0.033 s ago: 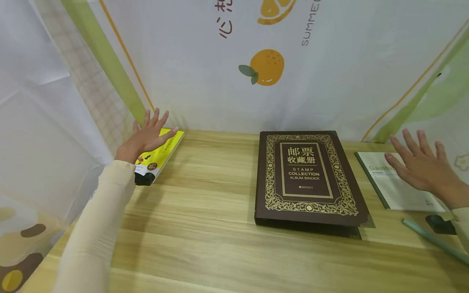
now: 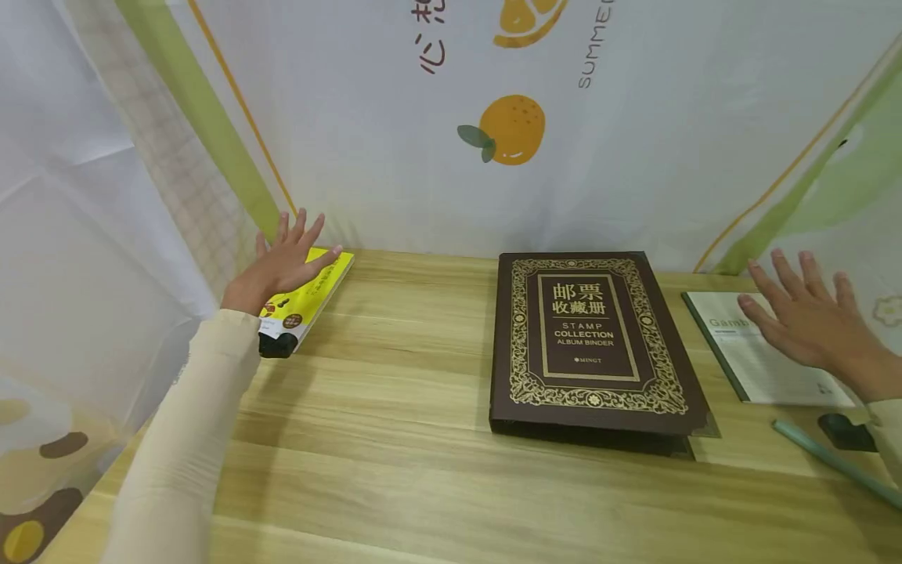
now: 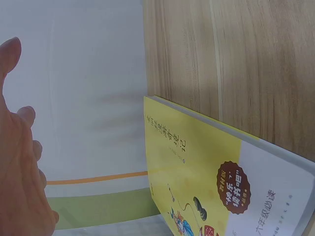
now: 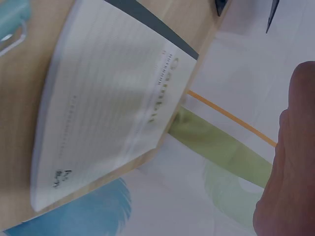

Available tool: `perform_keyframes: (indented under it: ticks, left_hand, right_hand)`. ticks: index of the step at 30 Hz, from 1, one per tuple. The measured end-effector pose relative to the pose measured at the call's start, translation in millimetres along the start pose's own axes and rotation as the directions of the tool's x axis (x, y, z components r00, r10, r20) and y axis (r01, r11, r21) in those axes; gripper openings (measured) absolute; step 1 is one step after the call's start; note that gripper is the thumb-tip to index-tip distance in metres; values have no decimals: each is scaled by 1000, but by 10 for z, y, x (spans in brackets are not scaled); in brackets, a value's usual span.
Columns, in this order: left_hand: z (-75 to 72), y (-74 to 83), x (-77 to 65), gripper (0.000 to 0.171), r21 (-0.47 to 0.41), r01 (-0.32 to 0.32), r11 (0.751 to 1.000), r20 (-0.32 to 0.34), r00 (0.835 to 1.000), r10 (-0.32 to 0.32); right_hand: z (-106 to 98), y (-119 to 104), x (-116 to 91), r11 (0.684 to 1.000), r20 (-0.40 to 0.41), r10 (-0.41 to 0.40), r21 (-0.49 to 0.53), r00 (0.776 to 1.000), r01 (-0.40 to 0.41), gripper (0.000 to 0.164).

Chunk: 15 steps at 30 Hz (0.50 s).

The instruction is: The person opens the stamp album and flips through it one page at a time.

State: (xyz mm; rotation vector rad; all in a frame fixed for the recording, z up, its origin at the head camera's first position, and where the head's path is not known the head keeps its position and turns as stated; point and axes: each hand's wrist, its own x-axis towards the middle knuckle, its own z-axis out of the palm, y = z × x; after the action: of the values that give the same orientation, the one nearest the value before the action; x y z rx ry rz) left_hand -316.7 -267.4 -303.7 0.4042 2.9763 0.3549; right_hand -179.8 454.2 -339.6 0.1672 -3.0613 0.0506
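My left hand is raised with fingers spread over the yellow-covered book at the back left, holding nothing. In the left wrist view that hand stands apart from the book, which lies flat with its white lower band showing. On the right, my other hand, fingers apart, hovers above a pale notebook with a dark green spine. The right wrist view shows the hand away from the notebook. Between the hands lies a closed brown stamp album binder with gold ornament.
A slim teal-green object lies in front of the notebook; its metal clip shows in the right wrist view. Black pieces sit at the wrists. The wooden table meets a printed white cloth behind and at both sides.
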Motion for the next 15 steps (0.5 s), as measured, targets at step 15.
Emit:
perform_keyframes:
  ticks: [15]
  left_hand:
    - [219, 781, 168, 87, 35, -253, 967, 66, 966, 251]
  right_hand:
    - [-107, -275, 214, 912, 42, -34, 409, 999, 14, 69]
